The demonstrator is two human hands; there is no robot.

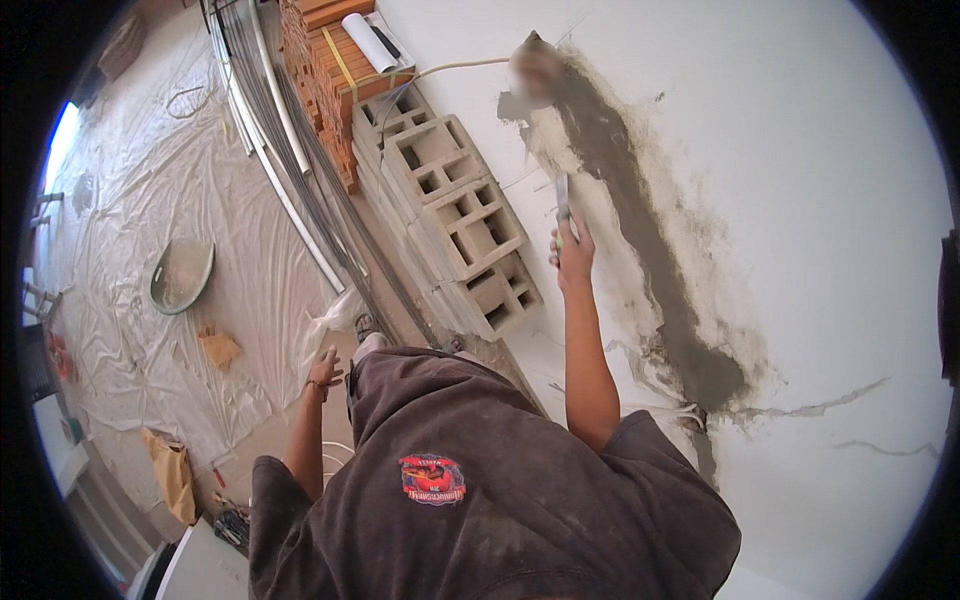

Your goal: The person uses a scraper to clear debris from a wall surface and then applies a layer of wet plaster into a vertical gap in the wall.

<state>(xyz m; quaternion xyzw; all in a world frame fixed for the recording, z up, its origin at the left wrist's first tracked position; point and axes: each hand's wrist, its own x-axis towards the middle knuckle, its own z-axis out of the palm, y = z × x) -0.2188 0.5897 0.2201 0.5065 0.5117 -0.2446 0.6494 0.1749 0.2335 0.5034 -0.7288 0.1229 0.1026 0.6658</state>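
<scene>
My right hand [573,250] is closed round the handle of a putty knife [563,192], its metal blade pointing up and away from me. The knife is beside a long strip of grey mortar [640,215] on the white wall [830,180]; I cannot tell whether the blade touches the wall. Rough, pale smears edge the strip, and cracks run off its lower end. My left hand [325,370] hangs low at my side with its fingers apart and nothing in it.
Grey concrete blocks [455,205] are stacked along the wall, with orange bricks [325,75] beyond them. Long pipes [265,160] lie beside the stacks. Plastic sheeting [120,225] covers the floor at left, bearing a round tub [182,276] and a brown paper piece [218,347].
</scene>
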